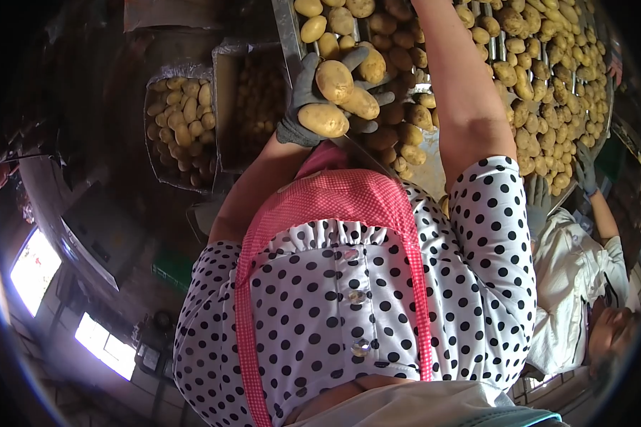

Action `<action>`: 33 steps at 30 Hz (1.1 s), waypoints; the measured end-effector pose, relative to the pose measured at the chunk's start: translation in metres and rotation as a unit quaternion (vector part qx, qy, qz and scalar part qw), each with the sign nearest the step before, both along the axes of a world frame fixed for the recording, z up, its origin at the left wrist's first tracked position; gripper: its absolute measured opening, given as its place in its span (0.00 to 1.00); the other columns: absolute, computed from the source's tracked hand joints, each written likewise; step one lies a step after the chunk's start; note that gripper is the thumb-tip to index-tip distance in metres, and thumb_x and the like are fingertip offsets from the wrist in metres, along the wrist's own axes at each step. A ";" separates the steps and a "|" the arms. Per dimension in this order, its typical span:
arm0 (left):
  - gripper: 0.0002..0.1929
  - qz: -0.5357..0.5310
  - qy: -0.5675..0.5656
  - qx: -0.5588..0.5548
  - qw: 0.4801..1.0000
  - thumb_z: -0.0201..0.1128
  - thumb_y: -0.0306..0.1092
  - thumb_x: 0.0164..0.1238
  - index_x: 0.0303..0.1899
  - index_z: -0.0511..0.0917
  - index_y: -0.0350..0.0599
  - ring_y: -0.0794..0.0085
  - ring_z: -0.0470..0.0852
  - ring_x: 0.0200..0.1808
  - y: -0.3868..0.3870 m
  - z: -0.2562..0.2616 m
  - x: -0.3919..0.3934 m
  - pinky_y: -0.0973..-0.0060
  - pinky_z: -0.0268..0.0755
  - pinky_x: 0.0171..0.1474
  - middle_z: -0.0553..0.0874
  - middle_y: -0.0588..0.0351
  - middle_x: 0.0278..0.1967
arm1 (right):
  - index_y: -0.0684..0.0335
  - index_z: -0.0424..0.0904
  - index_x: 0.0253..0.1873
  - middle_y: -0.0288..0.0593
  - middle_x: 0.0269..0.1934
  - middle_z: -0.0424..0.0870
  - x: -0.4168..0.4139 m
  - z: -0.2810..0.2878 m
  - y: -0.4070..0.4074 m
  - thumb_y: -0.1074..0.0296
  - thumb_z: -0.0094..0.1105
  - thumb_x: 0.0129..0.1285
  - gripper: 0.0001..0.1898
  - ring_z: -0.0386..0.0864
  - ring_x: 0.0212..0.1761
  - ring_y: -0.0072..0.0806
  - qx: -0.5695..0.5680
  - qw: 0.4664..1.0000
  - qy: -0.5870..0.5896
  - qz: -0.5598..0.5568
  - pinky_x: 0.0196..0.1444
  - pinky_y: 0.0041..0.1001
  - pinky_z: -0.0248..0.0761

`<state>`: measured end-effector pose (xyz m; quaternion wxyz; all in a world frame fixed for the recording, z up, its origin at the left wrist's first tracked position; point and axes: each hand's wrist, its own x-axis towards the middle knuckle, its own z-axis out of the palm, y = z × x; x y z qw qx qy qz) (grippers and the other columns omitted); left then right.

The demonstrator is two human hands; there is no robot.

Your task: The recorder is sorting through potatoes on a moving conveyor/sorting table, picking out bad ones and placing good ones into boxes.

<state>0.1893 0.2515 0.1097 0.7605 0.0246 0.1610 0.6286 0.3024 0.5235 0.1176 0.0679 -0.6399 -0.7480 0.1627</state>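
Observation:
My left hand (pixel 305 88), in a grey knit glove, is turned palm up with spread fingers. Three yellow potatoes (pixel 334 81) rest on its palm and fingers. It is over the near left corner of a roller conveyor (pixel 492 48), beside the metal side rail (pixel 287 34). More potatoes (pixel 406 133) lie on the rollers just past my fingers, some brown with soil or in shadow. My right hand is out of view: the bare right forearm (pixel 467 80) reaches over the conveyor and past the top edge.
Left of the conveyor stand a lined box full of potatoes (pixel 181 115) and a cardboard box (pixel 225 107) with potatoes deep in shadow. A dense spread of potatoes (pixel 550 107) covers the conveyor's right side. A co-worker (pixel 566 288) with gloved hands (pixel 586 168) stands at right.

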 end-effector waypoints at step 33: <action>0.21 0.194 0.281 0.033 0.940 0.60 0.11 0.52 0.33 0.84 0.60 0.69 0.73 0.48 -0.168 -0.029 -0.061 0.76 0.64 0.56 0.74 0.57 0.43 | 0.59 0.69 0.65 0.45 0.56 0.79 -0.034 -0.030 -0.219 0.37 0.47 0.70 0.32 0.77 0.59 0.40 -0.650 0.439 0.620 -0.019 0.59 0.51 0.73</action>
